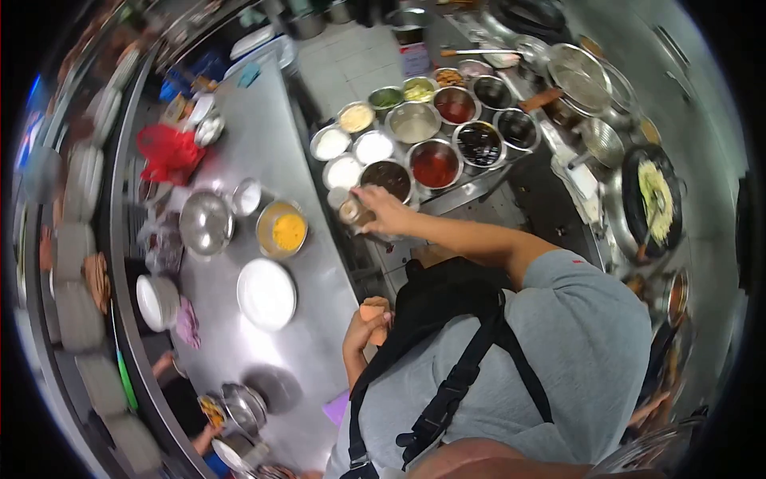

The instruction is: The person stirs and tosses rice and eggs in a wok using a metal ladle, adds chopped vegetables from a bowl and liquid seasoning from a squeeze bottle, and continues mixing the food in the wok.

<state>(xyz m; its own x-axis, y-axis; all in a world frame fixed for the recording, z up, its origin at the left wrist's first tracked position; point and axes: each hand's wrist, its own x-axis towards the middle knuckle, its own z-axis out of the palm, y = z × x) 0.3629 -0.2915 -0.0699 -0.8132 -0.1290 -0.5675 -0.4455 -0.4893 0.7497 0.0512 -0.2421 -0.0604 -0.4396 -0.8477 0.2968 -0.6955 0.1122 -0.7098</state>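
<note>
The right hand (381,209) grips a small jar (352,211) at the table (263,144) edge — just beside the sauce bowls (435,164). The left hand (363,329) clutches an orange cloth (373,313).

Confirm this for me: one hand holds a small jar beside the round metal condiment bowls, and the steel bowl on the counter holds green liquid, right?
Not quite. The head view shows the steel bowl on the counter holding yellow liquid, not green. One hand does hold a small jar beside the round metal condiment bowls.
</note>
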